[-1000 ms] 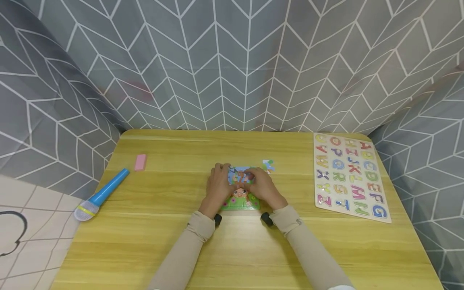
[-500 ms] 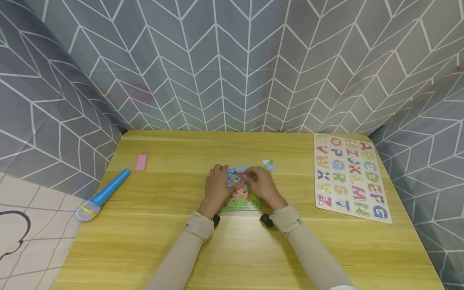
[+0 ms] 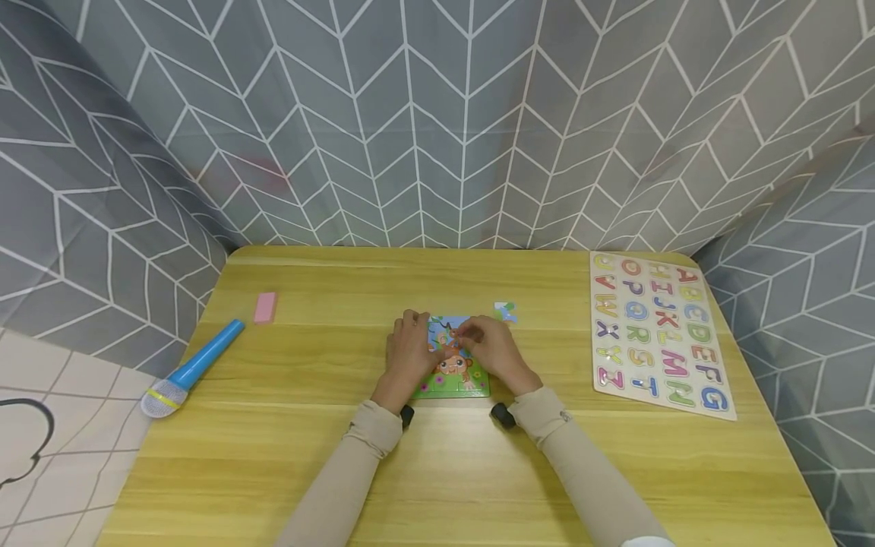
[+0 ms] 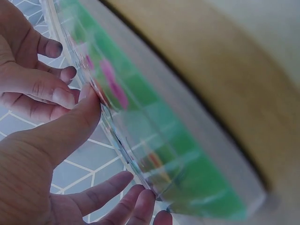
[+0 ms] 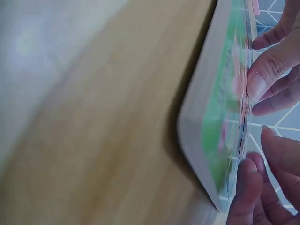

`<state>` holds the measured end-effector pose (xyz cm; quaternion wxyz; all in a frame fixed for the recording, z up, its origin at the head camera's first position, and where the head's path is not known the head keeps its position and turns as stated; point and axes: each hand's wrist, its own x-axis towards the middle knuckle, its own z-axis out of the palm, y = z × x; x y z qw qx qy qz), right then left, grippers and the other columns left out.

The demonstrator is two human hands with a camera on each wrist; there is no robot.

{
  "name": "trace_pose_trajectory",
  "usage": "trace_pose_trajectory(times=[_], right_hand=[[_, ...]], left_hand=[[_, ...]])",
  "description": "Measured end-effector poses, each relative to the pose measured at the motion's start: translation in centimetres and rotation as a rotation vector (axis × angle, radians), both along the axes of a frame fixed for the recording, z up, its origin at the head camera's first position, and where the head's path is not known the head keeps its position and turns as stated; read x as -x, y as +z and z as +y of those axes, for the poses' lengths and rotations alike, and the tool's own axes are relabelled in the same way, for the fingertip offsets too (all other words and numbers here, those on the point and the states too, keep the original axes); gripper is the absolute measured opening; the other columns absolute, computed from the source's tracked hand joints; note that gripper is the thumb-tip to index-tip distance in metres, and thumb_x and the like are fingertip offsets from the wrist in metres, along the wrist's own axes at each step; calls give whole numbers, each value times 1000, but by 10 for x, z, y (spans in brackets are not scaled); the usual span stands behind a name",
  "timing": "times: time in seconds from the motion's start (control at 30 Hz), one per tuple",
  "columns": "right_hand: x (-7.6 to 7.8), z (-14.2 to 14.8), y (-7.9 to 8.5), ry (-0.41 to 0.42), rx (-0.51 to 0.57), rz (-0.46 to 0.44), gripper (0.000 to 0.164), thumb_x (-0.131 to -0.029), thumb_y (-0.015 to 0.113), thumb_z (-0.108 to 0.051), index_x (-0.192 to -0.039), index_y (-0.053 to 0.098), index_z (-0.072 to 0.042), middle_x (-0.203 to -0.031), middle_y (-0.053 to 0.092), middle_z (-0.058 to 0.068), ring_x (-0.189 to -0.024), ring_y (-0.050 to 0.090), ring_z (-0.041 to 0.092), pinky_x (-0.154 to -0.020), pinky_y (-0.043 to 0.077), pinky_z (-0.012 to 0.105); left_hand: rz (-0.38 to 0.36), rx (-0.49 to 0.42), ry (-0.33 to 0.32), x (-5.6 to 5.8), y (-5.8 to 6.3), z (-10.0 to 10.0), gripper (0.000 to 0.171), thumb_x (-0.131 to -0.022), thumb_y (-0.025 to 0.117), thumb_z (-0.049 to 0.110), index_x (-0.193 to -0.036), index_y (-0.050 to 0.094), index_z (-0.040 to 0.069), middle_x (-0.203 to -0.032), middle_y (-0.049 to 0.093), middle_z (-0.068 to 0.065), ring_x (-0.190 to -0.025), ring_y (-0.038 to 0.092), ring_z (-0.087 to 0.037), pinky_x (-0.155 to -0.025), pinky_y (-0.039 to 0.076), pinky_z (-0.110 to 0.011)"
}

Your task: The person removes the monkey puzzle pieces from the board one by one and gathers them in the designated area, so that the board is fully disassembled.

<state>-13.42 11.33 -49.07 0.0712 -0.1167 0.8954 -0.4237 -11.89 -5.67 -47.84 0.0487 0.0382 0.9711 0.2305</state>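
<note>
1. Monkey puzzle (image 3: 454,372) lies flat on the wooden tabletop (image 3: 225,456) between both hands, its picture showing a monkey, flowers and green ground; the wrist views show a thick pale edge below the green.
2. Left hand (image 3: 412,349) grips the puzzle's left side, thumb on the picture and fingers along the edge, covering part of that side.
3. Right hand (image 3: 495,349) reaches over the puzzle's upper right, thumb and fingers bent close together at the picture; I cannot tell whether they pinch a piece. It hides part of that side.
4. Loose puzzle piece (image 3: 506,311), blue, green and white, lies beyond the puzzle's upper right corner, just beside the right hand.
5. Black wrist devices (image 3: 503,415) sit under the sleeves, near the puzzle's two lower corners.
6. Letter board (image 3: 664,334), well to the puzzle's right, carries coloured letters readable A to Z in four columns, with A at the far right.
7. Toy microphone (image 3: 205,355), blue with a yellow band, lies slanted well left of the puzzle.
8. Pink block (image 3: 265,307) lies left of the puzzle and farther back, near the microphone's handle.
9. Grey curtain (image 3: 437,129) with white zigzag lines hangs behind the puzzle.
</note>
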Motion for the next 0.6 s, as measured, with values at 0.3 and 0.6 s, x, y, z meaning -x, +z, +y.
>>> trace_pose_trajectory(times=[0.3, 0.6], right_hand=[[0, -8, 5, -48, -145, -87, 46, -86, 81, -26, -122, 67, -1, -96, 67, 9, -82, 59, 20, -72, 52, 32], [1, -14, 6, -67, -182, -92, 40, -86, 81, -23, -118, 69, -3, -102, 67, 12, -90, 63, 25, -76, 55, 37]], left_hand=[[-17, -18, 10, -1, 1, -1, 77, -80, 85, 35, -141, 52, 0, -139, 51, -20, -124, 51, -37, -98, 49, -54], [-23, -5, 13, -2, 1, -1, 77, -80, 85, 36, -140, 53, 1, -138, 51, -19, -123, 51, -36, -98, 49, -52]])
